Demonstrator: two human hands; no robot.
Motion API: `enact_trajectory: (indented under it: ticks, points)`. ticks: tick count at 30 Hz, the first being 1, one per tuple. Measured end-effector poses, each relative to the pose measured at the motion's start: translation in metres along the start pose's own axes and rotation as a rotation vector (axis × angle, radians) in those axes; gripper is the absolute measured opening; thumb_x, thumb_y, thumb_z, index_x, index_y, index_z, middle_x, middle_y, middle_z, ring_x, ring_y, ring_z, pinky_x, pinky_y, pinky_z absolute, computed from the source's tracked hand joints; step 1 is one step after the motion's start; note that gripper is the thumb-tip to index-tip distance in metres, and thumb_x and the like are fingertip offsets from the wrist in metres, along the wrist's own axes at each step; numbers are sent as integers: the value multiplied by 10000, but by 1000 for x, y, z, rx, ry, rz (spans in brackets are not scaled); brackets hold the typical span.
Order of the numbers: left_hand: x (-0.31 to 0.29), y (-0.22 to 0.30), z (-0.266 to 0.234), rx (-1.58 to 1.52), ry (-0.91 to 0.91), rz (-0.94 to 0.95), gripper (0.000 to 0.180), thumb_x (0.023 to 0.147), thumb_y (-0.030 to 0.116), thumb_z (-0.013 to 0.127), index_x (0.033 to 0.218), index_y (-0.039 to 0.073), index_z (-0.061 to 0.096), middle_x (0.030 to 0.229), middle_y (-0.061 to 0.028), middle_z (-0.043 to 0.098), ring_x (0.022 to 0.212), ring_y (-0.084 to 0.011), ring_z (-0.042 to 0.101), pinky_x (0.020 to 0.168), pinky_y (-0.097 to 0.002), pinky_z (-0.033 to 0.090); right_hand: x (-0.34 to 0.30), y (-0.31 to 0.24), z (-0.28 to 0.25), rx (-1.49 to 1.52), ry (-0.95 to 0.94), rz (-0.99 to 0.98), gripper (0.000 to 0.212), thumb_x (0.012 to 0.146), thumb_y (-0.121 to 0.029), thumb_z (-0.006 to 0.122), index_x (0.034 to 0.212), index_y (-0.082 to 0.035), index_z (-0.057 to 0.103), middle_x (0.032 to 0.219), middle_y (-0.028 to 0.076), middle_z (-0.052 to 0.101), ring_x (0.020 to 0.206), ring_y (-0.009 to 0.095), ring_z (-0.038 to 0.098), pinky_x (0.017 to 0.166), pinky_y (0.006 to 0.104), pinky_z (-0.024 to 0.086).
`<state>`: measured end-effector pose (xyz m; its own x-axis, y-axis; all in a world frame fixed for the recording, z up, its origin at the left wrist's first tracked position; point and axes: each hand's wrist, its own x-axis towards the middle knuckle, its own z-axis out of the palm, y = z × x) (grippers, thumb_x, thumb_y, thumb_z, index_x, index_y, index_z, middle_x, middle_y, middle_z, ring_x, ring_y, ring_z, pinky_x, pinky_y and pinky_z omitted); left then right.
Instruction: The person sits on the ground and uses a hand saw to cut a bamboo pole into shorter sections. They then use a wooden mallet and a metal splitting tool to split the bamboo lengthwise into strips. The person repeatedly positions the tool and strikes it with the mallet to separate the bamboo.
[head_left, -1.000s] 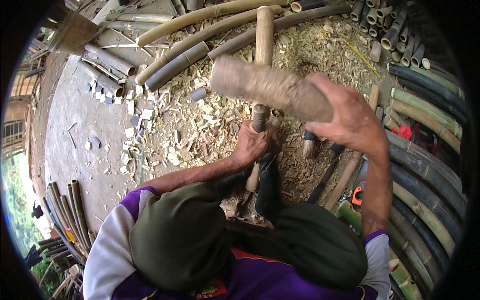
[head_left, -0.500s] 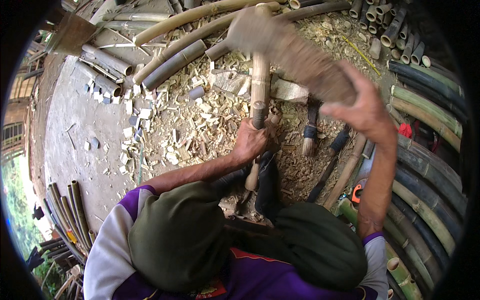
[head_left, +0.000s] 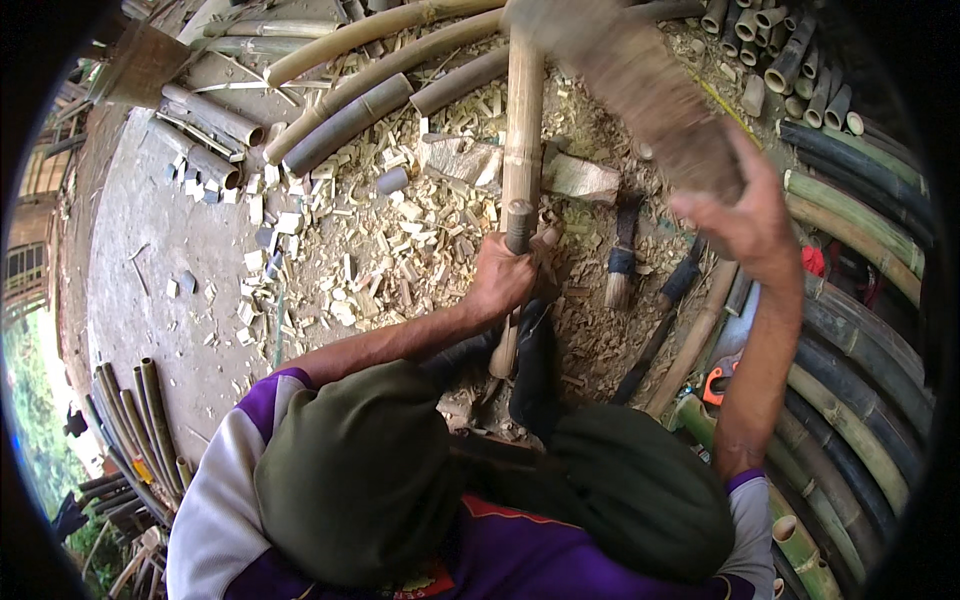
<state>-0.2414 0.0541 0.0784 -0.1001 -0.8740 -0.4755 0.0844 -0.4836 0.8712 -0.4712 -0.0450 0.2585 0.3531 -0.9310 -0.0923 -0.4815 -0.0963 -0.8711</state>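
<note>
Wooden club (head_left: pixel 640 95) slanting away leftward, right hand (head_left: pixel 750 220) clamped on, left hand (head_left: pixel 505 275) round handle (head_left: pixel 518 226)

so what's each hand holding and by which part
Right hand: blurred wooden block, by its near end. Left hand: dark handle, just below its top; whether it also grips the pole is unclear.

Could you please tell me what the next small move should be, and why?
Probably bring the thick wooden block in the right hand down onto the exposed end of the dark handle: the block is held clear of it, while the left hand grips the handle with that end uncovered, which seems to leave room for a blow.
</note>
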Motion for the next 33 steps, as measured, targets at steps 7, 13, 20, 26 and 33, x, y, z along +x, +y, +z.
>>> enact_trajectory:
  ticks: [7,13,20,26,33]
  points:
    - [2,-6,4,-153,-33,54,346,1033,226,668,734,53,653,622,6,601,538,-72,537,483,-289,422,-4,10,36,-351,-388,171,774,809,-245,792,1412,99,448,1280,220,636,1181,272,647,1046,393,518]
    - [20,-14,-19,-270,-10,-175,371,995,303,694,711,97,572,557,36,478,450,-93,415,427,-284,304,-18,23,21,126,-38,80,758,795,-281,818,1387,66,495,1278,173,633,1161,240,631,1017,380,517]
    - [53,-70,-69,-826,-45,-425,308,1017,368,623,865,105,570,564,66,327,461,-105,255,449,-297,245,-50,72,39,253,155,243,660,791,-287,824,1295,46,557,1211,120,661,1056,207,643,939,343,507]
    - [42,-47,-57,-732,147,-444,335,985,341,640,748,154,496,549,68,325,455,-113,284,453,-305,235,-107,139,119,-210,265,402,746,800,-316,835,1362,35,494,1181,269,660,1053,390,679,906,466,526]
    - [43,-51,-55,-727,105,-426,325,898,298,621,653,174,447,495,62,272,419,-126,260,429,-326,202,-108,107,182,-413,28,314,443,820,-337,813,1042,-4,621,1066,236,663,1009,412,654,850,504,522]
